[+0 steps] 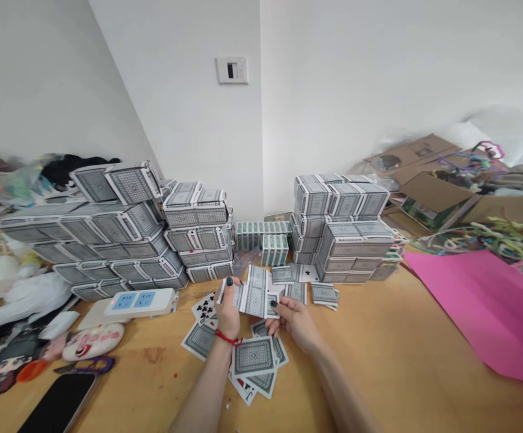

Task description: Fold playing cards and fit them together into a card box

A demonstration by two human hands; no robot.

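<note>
the left hand curls closed around folded cards above the table; the right hand pinches their edge at four o'clock. from them, loose cards lie at six o'clock, stacked card blocks at two.

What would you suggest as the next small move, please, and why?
Perhaps the right hand should straighten the held playing cards, since one pokes out where it touches them, and the left hand supports the opposite side.
</note>
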